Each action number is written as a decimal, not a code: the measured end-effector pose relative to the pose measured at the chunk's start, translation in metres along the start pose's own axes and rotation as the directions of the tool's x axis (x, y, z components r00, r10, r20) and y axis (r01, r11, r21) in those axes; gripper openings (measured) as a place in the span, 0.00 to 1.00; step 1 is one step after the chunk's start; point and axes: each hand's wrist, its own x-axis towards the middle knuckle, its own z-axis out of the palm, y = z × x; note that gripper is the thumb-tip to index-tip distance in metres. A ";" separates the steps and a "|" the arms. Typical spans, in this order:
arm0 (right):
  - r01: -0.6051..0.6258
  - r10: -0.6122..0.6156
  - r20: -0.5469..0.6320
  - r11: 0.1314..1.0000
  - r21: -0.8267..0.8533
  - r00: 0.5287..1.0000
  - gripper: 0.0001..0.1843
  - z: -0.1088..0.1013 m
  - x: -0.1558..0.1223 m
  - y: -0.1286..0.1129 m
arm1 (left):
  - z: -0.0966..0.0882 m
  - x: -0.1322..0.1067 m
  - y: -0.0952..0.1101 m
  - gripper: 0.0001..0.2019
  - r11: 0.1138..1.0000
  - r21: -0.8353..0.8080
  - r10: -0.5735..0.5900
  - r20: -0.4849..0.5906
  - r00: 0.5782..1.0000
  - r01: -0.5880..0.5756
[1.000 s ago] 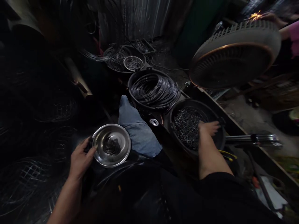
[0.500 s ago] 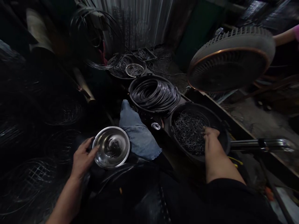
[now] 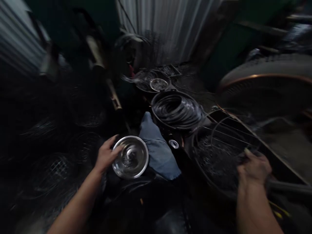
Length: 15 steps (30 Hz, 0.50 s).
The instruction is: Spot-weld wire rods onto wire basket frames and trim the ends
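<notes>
Right hand [image 3: 254,170] has come up from the round black tub [image 3: 202,169] at lower right, beside a blurred round wire frame [image 3: 231,136]; grip unclear. Left hand [image 3: 106,156] curled on the shiny round steel bowl [image 3: 130,157], lower centre.

Left hand [image 3: 106,155] at 8 o'clock grips the rim of a steel bowl [image 3: 141,165], dark wire scraps in its base. Right hand [image 3: 254,170] at 4 o'clock sits at the edge of a black basin [image 3: 214,165] of cut wire, a round wire frame [image 3: 229,136] above it; blurred, grip unclear. Blue denim [image 3: 158,149] lies between the hands. Coiled black wire [image 3: 176,110] at 12 o'clock; wire cages [image 3: 52,172] at 9 o'clock; corrugated metal wall [image 3: 170,29] behind.
</notes>
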 end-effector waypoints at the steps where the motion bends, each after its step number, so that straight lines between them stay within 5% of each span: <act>1: 0.042 -0.025 -0.107 0.987 0.158 0.994 0.10 0.015 0.005 -0.011 | 0.001 0.003 0.013 0.35 0.998 -0.053 0.038 0.025 0.999 -0.036; 2: 0.109 -0.033 -0.215 0.929 0.353 0.976 0.09 0.032 0.009 -0.026 | 0.002 0.006 0.027 0.38 0.991 -0.099 0.092 0.043 0.995 -0.087; 4: 0.233 -0.038 -0.282 0.675 0.700 0.959 0.15 0.068 0.013 -0.065 | 0.003 0.015 0.056 0.47 0.964 -0.183 0.208 0.061 0.976 -0.194; 5: 0.238 -0.082 -0.230 0.538 0.809 0.970 0.18 0.085 0.012 -0.087 | 0.003 0.019 0.068 0.52 0.942 -0.229 0.262 0.050 0.964 -0.244; 7: 0.159 -0.260 -0.049 0.426 0.891 0.964 0.22 0.119 0.004 -0.131 | 0.004 0.029 0.081 0.59 0.891 -0.315 0.344 -0.005 0.939 -0.328; 11: 0.223 -0.580 0.140 0.510 0.831 0.802 0.19 0.188 -0.017 -0.186 | 0.009 0.053 0.054 0.47 0.841 -0.359 0.338 -0.234 0.912 -0.404; 15: 0.250 -0.687 0.374 0.628 0.736 0.623 0.15 0.251 -0.027 -0.192 | 0.011 0.074 -0.009 0.42 0.889 -0.276 0.264 -0.341 0.902 -0.364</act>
